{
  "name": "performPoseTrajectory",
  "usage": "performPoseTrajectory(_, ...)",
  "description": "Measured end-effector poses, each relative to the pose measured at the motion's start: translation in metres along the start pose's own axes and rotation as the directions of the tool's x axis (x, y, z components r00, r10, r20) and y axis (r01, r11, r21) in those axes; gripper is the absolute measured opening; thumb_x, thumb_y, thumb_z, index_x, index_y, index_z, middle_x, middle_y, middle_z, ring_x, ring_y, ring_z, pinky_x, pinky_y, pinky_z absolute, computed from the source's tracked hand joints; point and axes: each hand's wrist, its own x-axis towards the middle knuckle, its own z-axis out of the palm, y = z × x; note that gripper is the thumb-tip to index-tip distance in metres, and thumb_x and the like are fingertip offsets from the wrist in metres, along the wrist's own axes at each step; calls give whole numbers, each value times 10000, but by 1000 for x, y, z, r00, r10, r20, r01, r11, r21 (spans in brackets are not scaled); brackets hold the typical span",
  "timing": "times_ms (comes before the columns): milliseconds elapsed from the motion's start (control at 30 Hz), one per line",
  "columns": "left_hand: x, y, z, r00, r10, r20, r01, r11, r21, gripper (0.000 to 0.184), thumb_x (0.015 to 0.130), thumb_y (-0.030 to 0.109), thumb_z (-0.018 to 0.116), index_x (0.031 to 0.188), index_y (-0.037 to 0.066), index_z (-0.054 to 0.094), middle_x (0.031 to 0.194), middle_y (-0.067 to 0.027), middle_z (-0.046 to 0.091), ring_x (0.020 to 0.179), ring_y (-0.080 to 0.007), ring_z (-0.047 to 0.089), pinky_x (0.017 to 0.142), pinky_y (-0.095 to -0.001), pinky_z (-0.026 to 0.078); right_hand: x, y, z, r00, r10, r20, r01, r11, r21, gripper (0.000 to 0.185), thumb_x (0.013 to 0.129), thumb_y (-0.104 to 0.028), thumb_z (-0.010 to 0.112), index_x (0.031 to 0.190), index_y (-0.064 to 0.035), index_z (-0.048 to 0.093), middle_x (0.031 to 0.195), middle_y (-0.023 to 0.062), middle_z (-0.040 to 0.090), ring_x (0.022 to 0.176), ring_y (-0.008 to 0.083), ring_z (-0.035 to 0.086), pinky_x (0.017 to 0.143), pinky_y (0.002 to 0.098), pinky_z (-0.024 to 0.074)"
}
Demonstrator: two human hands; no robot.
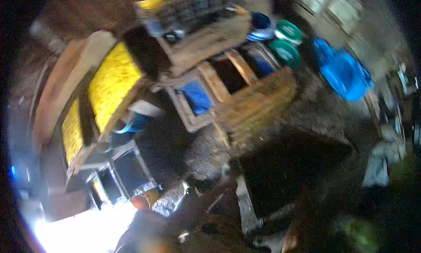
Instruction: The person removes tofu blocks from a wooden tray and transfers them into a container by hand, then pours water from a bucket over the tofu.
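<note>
The view is tilted, dark and smeared by motion. A dark brown, arm-like shape (222,189) reaches up from the bottom middle; it may be my left hand and forearm, but no fingers stand out. Farther right, a narrow brownish shape (291,240) at the lower edge may be part of my right hand. Between them runs a pale strip (246,204), and I cannot tell whether either shape touches it. A crumpled silvery thing (169,204) lies left of the arm-like shape, beside a rounded orange-brown thing (147,199). Nothing held can be made out.
Wooden frames (230,75) with blue and dark openings stand ahead. Yellow panels (113,88) are at the left, above a metal-framed stand (131,167). Green lids (286,53) and a bright blue plastic container (346,75) sit at the upper right. Glare (83,229) fills the lower left.
</note>
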Motion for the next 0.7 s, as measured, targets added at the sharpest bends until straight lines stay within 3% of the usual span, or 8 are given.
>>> performPoseTrajectory(200, 59, 5, -106, 968, 119, 223, -63, 967, -245, 519, 984, 494, 417, 1344, 123, 461, 1386, -178, 501, 1172, -326, 581, 984, -470, 491, 71, 40, 86, 993, 116, 39, -115, 993, -11, 465, 888, -384, 512, 1235, -81, 452, 1282, 144, 475, 1207, 285, 442, 1049, 446, 353)
performPoseTrajectory(267, -11, 8, -143, 952, 6, -307, -132, 911, -391, 473, 954, 475, 502, 1284, 137, 502, 1212, -131, 613, 1072, -307, 629, 829, -477, 552, 90, 62, 115, 985, 163, 57, -162, 987, -21, 493, 895, -401, 508, 1267, -86, 434, 1309, 146, 459, 1230, 287, 427, 1061, 451, 343)
performPoseTrajectory(333, -91, 4, -149, 844, 134, -519, -195, 979, -66, 448, 905, 361, 635, 1276, 153, 496, 1125, -55, 617, 963, -197, 645, 641, -291, 562, 105, 81, 141, 977, 199, 77, -197, 980, -39, 521, 903, -418, 503, 1299, -90, 416, 1337, 147, 443, 1253, 289, 412, 1072, 455, 334)
performPoseTrajectory(367, -101, -55, -211, 860, 344, -377, -230, 920, 317, 472, 918, 422, 599, 1304, 185, 465, 1209, -39, 583, 993, -205, 619, 738, -381, 560, 110, 89, 155, 974, 209, 86, -205, 977, -53, 535, 907, -427, 501, 1315, -92, 407, 1351, 148, 435, 1264, 290, 404, 1078, 457, 329)
performPoseTrajectory(433, -175, -69, -197, 768, 0, -640, -30, 999, -36, 513, 922, 559, 492, 1319, 237, 450, 1260, -41, 567, 1088, -272, 556, 848, -537, 447, 122, 110, 186, 964, 240, 114, -232, 969, -83, 564, 915, -445, 497, 1346, -97, 389, 1379, 150, 419, 1287, 292, 389, 1090, 461, 319)
performPoseTrajectory(467, -192, -69, -190, 711, -136, -690, 84, 991, -108, 526, 913, 571, 495, 1314, 233, 453, 1241, -50, 578, 1042, -273, 572, 806, -500, 447, 126, 119, 199, 958, 253, 133, -241, 965, -103, 579, 919, -453, 495, 1362, -99, 381, 1393, 151, 411, 1299, 293, 382, 1095, 463, 314)
performPoseTrajectory(567, -251, -102, -163, 608, -229, -760, 148, 973, -175, 586, 886, 607, 516, 1327, 227, 441, 1224, -70, 584, 958, -264, 608, 763, -448, 477, 131, 151, 242, 937, 281, 208, -245, 952, -185, 622, 931, -479, 489, 1409, -106, 354, 1435, 153, 386, 1333, 296, 359, 1113, 469, 299)
performPoseTrajectory(700, -302, -176, -132, 655, -184, -733, -16, 966, -256, 578, 878, 599, 570, 1322, 255, 437, 1189, -60, 595, 1006, -239, 624, 753, -430, 492, 133, 192, 304, 861, 322, 393, -200, 926, -319, 680, 947, -514, 481, 1473, -114, 318, 1491, 156, 354, 1379, 300, 329, 1136, 477, 279)
